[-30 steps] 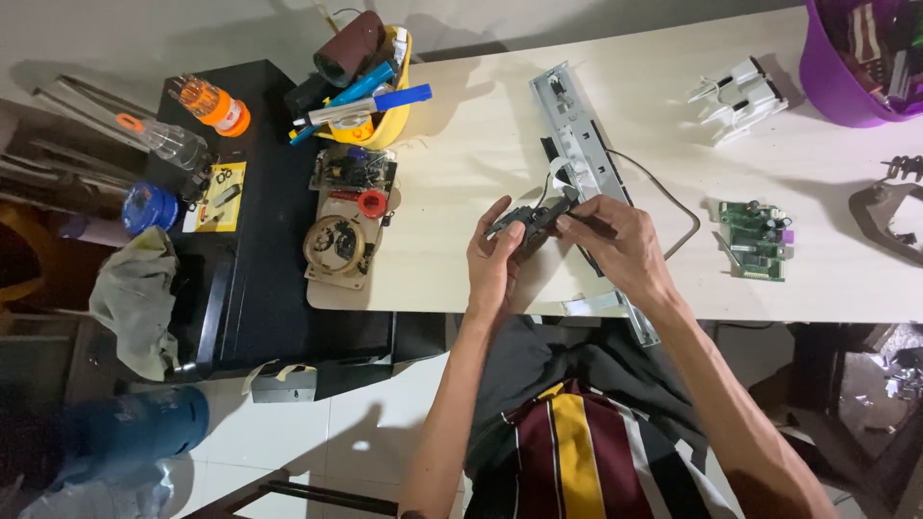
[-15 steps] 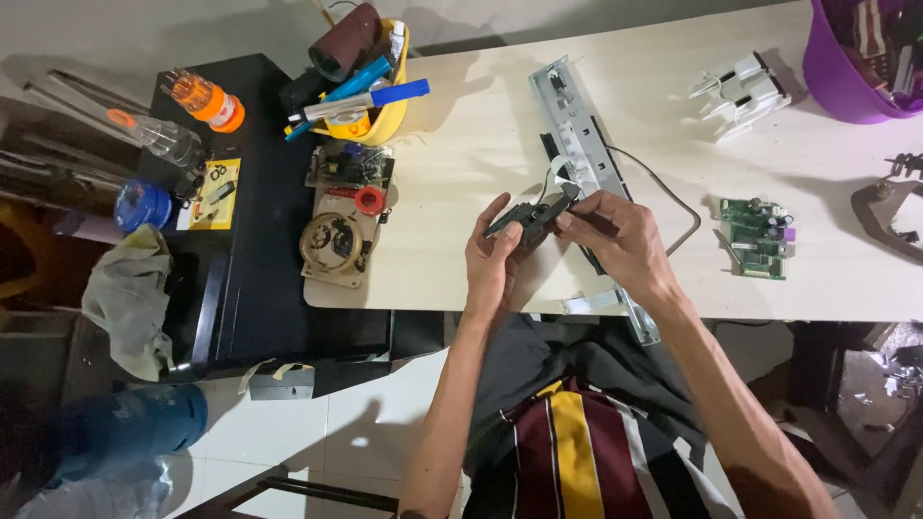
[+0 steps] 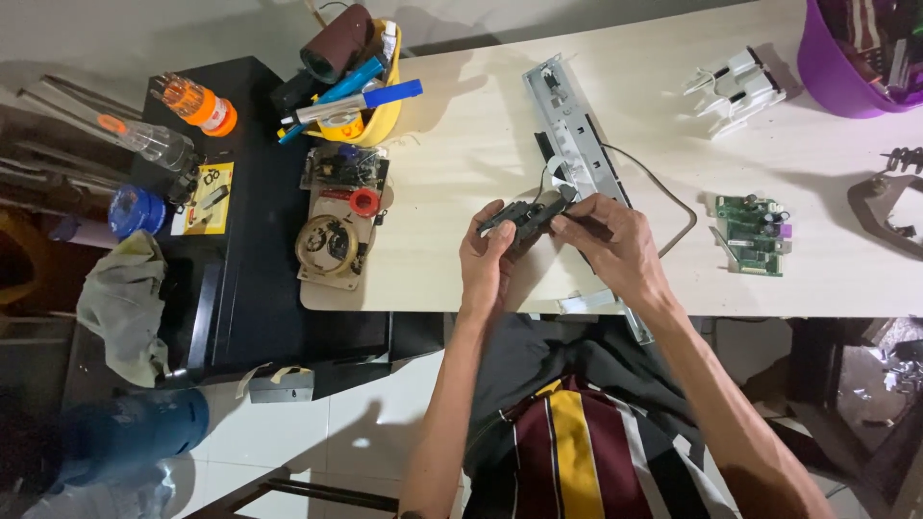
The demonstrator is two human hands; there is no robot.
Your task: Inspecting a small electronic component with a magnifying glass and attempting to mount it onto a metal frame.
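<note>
Pale wood-grain surface (image 3: 461, 173) under dim light, running left to right, white tiled floor (image 3: 356, 413) below its near edge; black cabinet (image 3: 260, 288) butted against its left end

On the cabinet: orange-capped jar (image 3: 197, 104), clear plastic bottle (image 3: 144, 139), blue lid (image 3: 135, 210), grey rag (image 3: 125, 303) drooping over the edge

On the surface: yellow bowl (image 3: 370, 120) crammed with tools at the far left, wooden board with small parts (image 3: 336, 226) beside it, green circuit board (image 3: 755, 231) to the right, white plastic clips (image 3: 735, 86) farther back, purple tub (image 3: 851, 62) at the far right corner

Long grey metal rail (image 3: 577, 154) lying on the surface, long axis from the far edge toward the near edge, slanting slightly right as it nears the body

Small dark plastic part (image 3: 519, 216) held just above the surface in front of the rail, long axis roughly left to right, left end tipped slightly lower

Left hand (image 3: 486, 259) closed around the part's left end from below; right hand (image 3: 615, 240) closed on its right end, fingers curled over the top
</note>
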